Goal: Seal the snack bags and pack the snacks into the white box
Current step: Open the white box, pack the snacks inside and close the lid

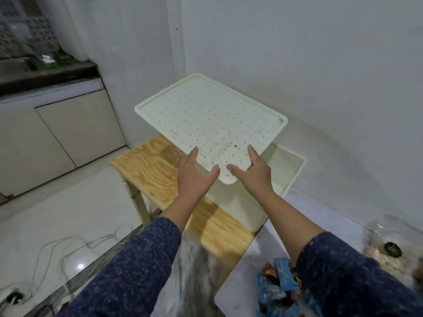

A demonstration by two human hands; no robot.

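A white perforated lid [206, 115] is held tilted above the white box [288, 175], which sits open on a wooden table [146, 170]. My left hand [194, 175] grips the lid's near edge, thumb on top and fingers underneath. My right hand [254, 170] grips the near right edge the same way. Blue and red snack packets [279, 284] lie on a white surface at the bottom right. A clear snack bag [389, 245] with pale contents and a dark round mark lies at the far right.
A kitchen counter with cabinets [57, 133] stands at the left. White cables [68, 248] trail over the tiled floor toward a power strip [13, 298]. A white wall [320, 65] rises right behind the box. A marble-patterned surface [194, 271] lies between my arms.
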